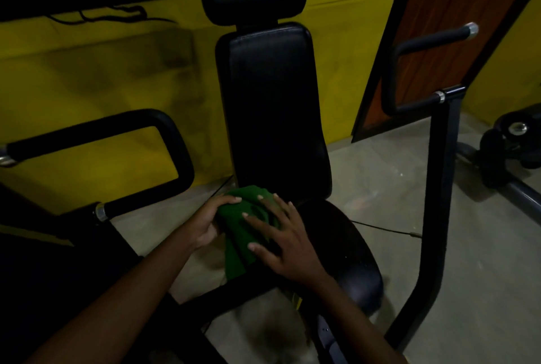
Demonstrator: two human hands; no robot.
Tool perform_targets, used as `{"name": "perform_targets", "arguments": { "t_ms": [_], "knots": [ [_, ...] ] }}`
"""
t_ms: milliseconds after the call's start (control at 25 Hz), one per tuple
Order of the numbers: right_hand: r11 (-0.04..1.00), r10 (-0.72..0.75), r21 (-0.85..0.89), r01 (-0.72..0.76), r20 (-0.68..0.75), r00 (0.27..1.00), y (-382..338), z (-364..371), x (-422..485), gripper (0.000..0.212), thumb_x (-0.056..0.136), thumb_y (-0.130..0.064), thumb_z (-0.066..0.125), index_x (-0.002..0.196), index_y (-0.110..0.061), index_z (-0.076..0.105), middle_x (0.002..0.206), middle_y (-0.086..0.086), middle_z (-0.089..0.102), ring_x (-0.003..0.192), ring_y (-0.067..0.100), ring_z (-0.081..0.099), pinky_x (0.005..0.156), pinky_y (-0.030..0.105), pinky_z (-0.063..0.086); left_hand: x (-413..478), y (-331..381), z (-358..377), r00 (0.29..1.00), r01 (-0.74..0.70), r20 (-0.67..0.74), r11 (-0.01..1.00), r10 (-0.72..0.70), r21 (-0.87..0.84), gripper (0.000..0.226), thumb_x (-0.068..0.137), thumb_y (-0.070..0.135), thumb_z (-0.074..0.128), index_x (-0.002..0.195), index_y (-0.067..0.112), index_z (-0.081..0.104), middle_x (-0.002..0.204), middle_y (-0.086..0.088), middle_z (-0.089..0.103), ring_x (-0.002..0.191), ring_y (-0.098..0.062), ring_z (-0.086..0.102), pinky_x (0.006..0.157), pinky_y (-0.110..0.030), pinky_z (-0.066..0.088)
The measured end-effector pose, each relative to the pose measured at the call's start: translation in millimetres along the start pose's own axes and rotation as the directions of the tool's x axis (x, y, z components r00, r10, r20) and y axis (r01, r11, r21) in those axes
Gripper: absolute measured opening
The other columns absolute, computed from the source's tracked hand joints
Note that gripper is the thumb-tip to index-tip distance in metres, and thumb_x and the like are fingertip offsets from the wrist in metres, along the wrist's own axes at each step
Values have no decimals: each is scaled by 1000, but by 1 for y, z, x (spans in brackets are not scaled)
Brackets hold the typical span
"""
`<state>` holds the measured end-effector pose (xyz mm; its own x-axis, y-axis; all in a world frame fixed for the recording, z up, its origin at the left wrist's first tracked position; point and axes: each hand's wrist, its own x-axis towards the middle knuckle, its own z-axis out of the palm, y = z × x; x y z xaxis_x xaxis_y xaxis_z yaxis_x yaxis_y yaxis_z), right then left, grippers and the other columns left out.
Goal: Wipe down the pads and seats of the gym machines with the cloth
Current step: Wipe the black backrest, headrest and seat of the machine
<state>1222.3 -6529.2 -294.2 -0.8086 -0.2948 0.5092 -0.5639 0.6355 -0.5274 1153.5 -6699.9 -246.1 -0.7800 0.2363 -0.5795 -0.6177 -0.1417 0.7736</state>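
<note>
Both forearms reach forward over the black seat (348, 249) of the gym machine, meeting at the green cloth (235, 236), which lies bunched at the seat's rear left edge, just below the upright back pad (275, 105). The left hand (209, 224) grips the cloth's left side with its fingers curled over it. The right hand (285, 246) lies flat on top, fingers straight and spread, pressing the cloth down.
</note>
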Motion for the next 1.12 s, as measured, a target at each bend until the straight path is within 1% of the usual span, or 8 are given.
{"name": "perform_targets", "arguments": {
  "t_ms": [120,360,480,560,640,760,960,1120],
  "knots": [
    [982,-152,-101,158,62,986,25,3,25,71,77,-64,57,139,-35,38,154,-2,24,145,33,10,115,56,6,8,28,10,996,37,84,999,-38,13,36,77,18,55,109,5,64,101,-14,68,92,-29,64,79,-39,52],
    [957,-190,-250,146,-160,969,76,4,82,49,84,-28,59,130,-30,44,142,6,32,130,33,28,105,45,35,45,86,35,981,-59,189,997,50,43,36,84,35,51,96,10,73,95,-10,72,85,-23,69,73,-34,56],
    [986,-59,-168,13,-271,961,89,10,110,47,85,-26,57,130,-33,45,144,2,32,127,29,30,101,39,35,69,115,30,970,-223,-13,909,242,351,36,94,42,43,103,14,64,109,-7,66,99,-19,61,82,-34,44],
    [991,77,-79,-111,-348,934,95,11,132,52,84,-24,54,132,-37,41,145,-2,29,128,26,30,102,35,33,95,127,16,835,-338,-251,816,490,469,37,97,38,43,119,10,54,124,-11,56,115,-24,52,87,-33,37],
    [985,147,-13,-169,-432,890,98,10,163,60,79,-17,53,133,-39,38,145,-3,27,127,23,30,103,34,31,117,140,3,716,-429,-370,791,592,436,49,96,33,47,138,9,37,141,-12,41,129,-28,41,99,-37,37],
    [985,158,36,-166,-556,816,102,15,220,61,76,-18,49,133,-36,38,145,-2,29,127,23,32,104,34,33,143,170,10,734,-476,-334,799,592,368,62,97,37,41,149,15,16,155,-7,22,141,-24,26,113,-37,27],
    [965,158,-82,-249,-576,802,118,51,303,59,82,-41,47,139,-34,32,151,5,27,137,32,21,106,53,30,170,184,25,778,-603,-114,786,617,137,37,102,34,13,127,25,38,113,8,56,93,1,57,67,-8,51],
    [892,27,-371,-259,-528,849,142,79,321,62,84,-62,37,141,-41,27,151,1,23,138,33,21,103,58,23,193,172,18,784,-612,-101,790,612,32,41,100,40,13,131,29,37,114,14,55,93,5,56,63,-12,52]
  ]
}}
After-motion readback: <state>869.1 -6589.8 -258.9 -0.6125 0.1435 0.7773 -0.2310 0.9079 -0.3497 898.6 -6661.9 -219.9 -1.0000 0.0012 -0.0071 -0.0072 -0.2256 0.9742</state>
